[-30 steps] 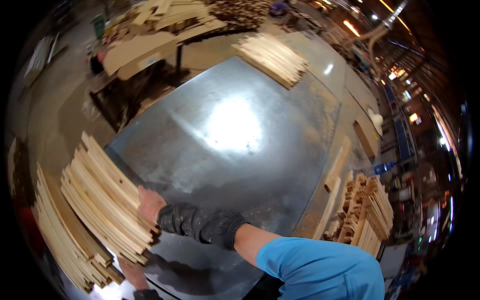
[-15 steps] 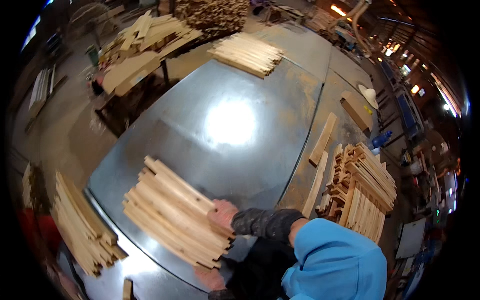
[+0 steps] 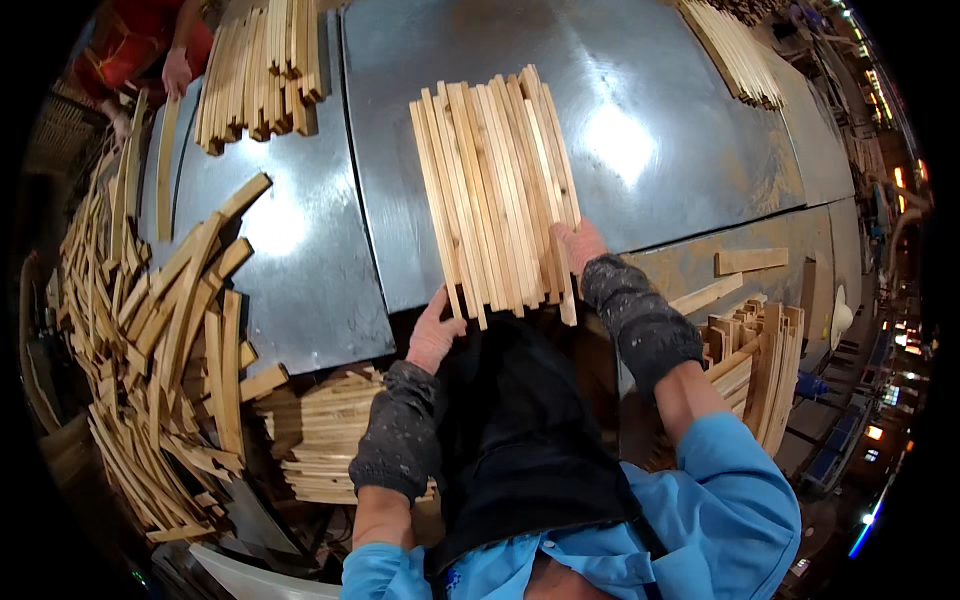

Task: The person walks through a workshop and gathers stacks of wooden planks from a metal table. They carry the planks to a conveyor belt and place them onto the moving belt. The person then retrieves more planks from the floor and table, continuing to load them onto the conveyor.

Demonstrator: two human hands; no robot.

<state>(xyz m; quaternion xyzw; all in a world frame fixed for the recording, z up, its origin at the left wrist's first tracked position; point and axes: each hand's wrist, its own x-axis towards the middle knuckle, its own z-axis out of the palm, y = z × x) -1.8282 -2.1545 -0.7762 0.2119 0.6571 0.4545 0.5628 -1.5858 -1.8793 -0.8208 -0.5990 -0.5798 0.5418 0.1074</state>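
Observation:
A row of long, narrow wooden slats [image 3: 490, 190] lies side by side, ends uneven, at the near edge of the grey metal table [image 3: 400, 240]. My left hand [image 3: 435, 335] holds the near left corner of this bundle, its thumb along the outermost slat. On the right side, toward the near end, my right hand [image 3: 580, 246] grips the edge slats. The bundle sits between both hands; some fingertips are hidden by the wood. Dark sleeve covers wrap both my forearms.
Another slat bundle [image 3: 262, 75] rests at the far left, near a co-worker's hand [image 3: 177, 72]. Loose curved pieces [image 3: 170, 320] pile up on the left. Slats [image 3: 330, 430] are stacked below the table edge. More stacks stand at right [image 3: 770, 370] and far right [image 3: 735, 55].
The view has swung left, bringing the co-worker and the loose pile into sight. The bundle now appears in the middle with its slats pointing away from me, my hands still on it.

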